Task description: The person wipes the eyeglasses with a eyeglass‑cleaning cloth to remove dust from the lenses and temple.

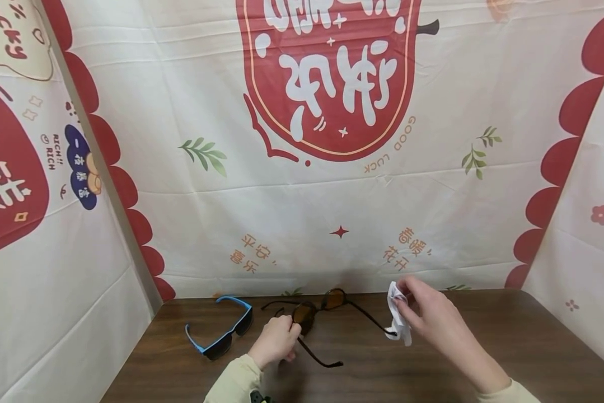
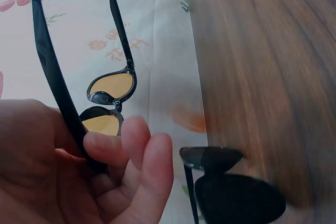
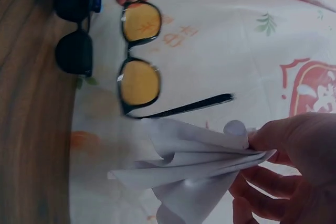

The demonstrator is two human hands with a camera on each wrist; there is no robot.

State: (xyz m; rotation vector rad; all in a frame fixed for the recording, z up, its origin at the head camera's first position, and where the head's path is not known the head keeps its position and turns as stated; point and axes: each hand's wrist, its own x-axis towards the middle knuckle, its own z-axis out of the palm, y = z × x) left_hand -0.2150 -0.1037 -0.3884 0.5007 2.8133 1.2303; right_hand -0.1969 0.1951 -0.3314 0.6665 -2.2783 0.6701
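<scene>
Black-framed glasses with amber lenses [image 1: 336, 299] are held above the table by my left hand [image 1: 276, 340], which grips one temple near the hinge. In the left wrist view my fingers curl round that black temple [image 2: 50, 66]. My right hand [image 1: 427, 308] pinches a crumpled white cloth [image 3: 194, 166] between thumb and fingers. The cloth hangs beside the tip of the other temple [image 3: 194, 105]; whether they touch I cannot tell. Dark-lensed sunglasses [image 3: 73, 51] lie near my left hand, largely hidden behind the amber pair in the head view.
Blue-framed sunglasses [image 1: 220, 346] with dark lenses lie on the brown wooden table [image 1: 352, 375], left of my left hand. A white printed cloth backdrop [image 1: 291, 212] rises along the table's back edge, with similar sheets on both sides.
</scene>
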